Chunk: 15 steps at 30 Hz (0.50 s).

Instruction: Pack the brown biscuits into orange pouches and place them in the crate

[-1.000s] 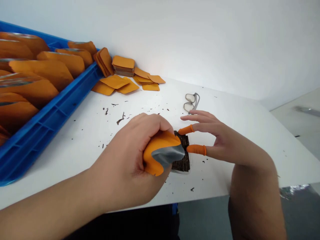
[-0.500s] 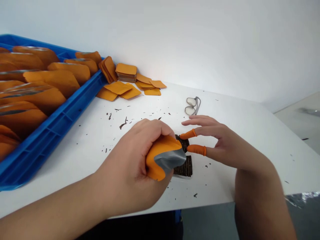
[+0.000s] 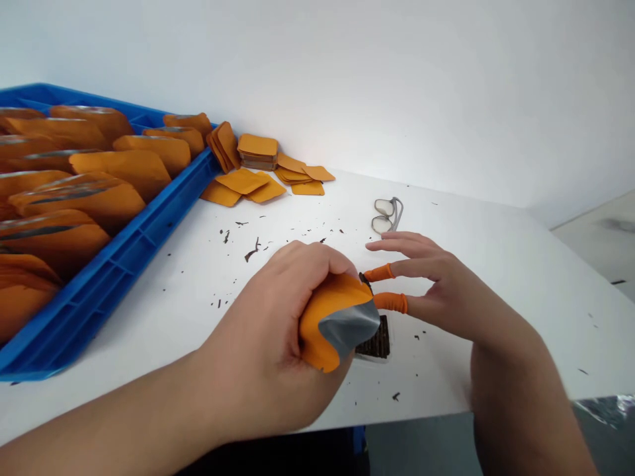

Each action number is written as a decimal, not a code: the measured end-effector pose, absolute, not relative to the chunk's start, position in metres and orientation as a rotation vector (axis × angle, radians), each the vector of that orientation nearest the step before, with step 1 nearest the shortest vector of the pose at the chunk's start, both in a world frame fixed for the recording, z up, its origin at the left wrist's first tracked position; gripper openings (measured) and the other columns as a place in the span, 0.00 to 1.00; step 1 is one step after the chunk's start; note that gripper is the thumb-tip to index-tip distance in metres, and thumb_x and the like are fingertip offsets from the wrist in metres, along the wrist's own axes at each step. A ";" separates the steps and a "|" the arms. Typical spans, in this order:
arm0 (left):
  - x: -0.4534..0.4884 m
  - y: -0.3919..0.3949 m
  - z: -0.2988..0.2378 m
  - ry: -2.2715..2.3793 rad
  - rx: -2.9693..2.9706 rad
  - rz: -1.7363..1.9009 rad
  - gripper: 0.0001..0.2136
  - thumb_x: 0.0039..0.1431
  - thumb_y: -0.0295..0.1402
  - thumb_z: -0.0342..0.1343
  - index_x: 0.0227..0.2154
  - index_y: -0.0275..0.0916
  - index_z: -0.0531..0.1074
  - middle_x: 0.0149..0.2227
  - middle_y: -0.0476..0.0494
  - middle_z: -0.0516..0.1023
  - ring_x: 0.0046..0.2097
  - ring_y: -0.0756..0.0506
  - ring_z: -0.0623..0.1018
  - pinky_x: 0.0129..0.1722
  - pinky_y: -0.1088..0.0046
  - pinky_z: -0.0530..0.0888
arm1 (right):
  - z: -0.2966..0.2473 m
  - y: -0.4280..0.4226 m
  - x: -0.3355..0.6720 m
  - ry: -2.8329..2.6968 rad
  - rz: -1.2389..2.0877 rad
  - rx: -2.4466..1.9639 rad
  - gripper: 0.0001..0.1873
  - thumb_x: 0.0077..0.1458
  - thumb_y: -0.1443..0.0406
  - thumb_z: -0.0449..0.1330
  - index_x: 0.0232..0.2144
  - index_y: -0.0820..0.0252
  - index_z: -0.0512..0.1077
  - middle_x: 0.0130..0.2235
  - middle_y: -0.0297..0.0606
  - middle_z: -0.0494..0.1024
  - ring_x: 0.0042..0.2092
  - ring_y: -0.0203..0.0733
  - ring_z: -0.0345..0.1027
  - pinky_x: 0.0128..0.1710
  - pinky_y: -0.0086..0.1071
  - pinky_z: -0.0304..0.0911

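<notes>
My left hand (image 3: 278, 317) is closed round an orange pouch (image 3: 330, 320) whose open mouth shows a silver lining. The mouth sits over a dark brown block (image 3: 376, 345) lying in a clear tray on the white table (image 3: 307, 218). Most of the block is covered by the pouch. My right hand (image 3: 426, 277) hovers just right of the pouch, fingers spread. Orange finger cots cover its thumb and index tip, and both touch the block's far edge at the pouch mouth.
A blue crate (image 3: 114, 258) filled with orange pouches stands at the left. Several flat orange pouches (image 3: 258, 172) lie stacked and scattered at the back by the wall. A pair of glasses (image 3: 387, 215) lies behind my right hand. Dark crumbs dot the table.
The pouch mouth has slid further over the dark block, so less of the block shows. The view has shifted a little, and both hands stay in place.
</notes>
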State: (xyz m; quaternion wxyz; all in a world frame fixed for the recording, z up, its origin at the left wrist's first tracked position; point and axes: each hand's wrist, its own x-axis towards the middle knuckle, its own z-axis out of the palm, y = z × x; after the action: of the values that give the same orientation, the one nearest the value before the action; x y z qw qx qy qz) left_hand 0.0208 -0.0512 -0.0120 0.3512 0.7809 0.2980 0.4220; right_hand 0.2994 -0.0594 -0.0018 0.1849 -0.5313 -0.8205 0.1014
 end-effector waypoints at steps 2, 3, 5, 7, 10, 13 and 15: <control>0.021 -0.052 -0.013 0.770 2.009 1.098 0.11 0.59 0.28 0.53 0.44 0.45 0.71 0.40 0.53 0.75 0.43 0.49 0.76 0.44 0.69 0.72 | -0.002 -0.060 0.300 -2.312 0.305 -1.514 0.19 0.62 0.39 0.67 0.47 0.35 0.84 0.68 0.27 0.77 0.74 0.58 0.64 0.70 0.68 0.68; 0.021 -0.052 -0.013 0.772 2.006 1.097 0.12 0.59 0.27 0.53 0.44 0.45 0.71 0.40 0.53 0.75 0.43 0.50 0.76 0.44 0.69 0.72 | -0.003 -0.061 0.299 -2.316 0.313 -1.521 0.20 0.62 0.39 0.67 0.49 0.35 0.84 0.69 0.26 0.76 0.75 0.59 0.63 0.71 0.68 0.67; 0.021 -0.052 -0.013 0.775 2.010 1.092 0.12 0.59 0.27 0.52 0.44 0.45 0.71 0.40 0.54 0.75 0.43 0.51 0.75 0.43 0.70 0.72 | -0.003 -0.061 0.299 -2.334 0.325 -1.518 0.20 0.62 0.39 0.67 0.51 0.34 0.83 0.71 0.25 0.73 0.76 0.59 0.62 0.72 0.70 0.65; 0.020 -0.051 -0.014 0.780 2.019 1.089 0.12 0.59 0.27 0.52 0.45 0.45 0.70 0.41 0.54 0.75 0.42 0.51 0.75 0.43 0.70 0.72 | -0.003 -0.062 0.298 -2.346 0.332 -1.511 0.19 0.63 0.41 0.67 0.53 0.32 0.81 0.72 0.23 0.72 0.76 0.57 0.62 0.73 0.69 0.64; 0.017 -0.049 -0.015 0.746 2.076 1.065 0.13 0.59 0.27 0.54 0.46 0.46 0.70 0.42 0.54 0.75 0.42 0.51 0.75 0.41 0.71 0.72 | -0.004 -0.061 0.297 -2.337 0.331 -1.495 0.16 0.66 0.45 0.66 0.53 0.33 0.81 0.70 0.23 0.75 0.75 0.53 0.64 0.73 0.66 0.66; 0.014 -0.046 -0.015 0.718 2.131 1.051 0.14 0.59 0.28 0.55 0.48 0.46 0.70 0.42 0.54 0.76 0.43 0.50 0.76 0.40 0.71 0.73 | -0.005 -0.060 0.295 -2.340 0.319 -1.443 0.14 0.68 0.49 0.65 0.53 0.35 0.81 0.68 0.24 0.77 0.73 0.50 0.66 0.72 0.63 0.68; 0.014 -0.046 -0.015 0.723 2.132 1.056 0.14 0.59 0.28 0.55 0.47 0.46 0.70 0.42 0.54 0.76 0.42 0.50 0.76 0.39 0.71 0.73 | -0.005 -0.060 0.295 -2.333 0.315 -1.418 0.13 0.69 0.51 0.65 0.53 0.37 0.81 0.66 0.25 0.79 0.72 0.49 0.67 0.72 0.61 0.69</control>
State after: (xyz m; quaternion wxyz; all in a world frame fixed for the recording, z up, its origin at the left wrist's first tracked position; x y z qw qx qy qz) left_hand 0.0138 -0.0456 -0.0153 0.3216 0.8120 0.2751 0.4020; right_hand 0.2950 -0.0602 -0.0052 0.1956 -0.5059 -0.8326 0.1125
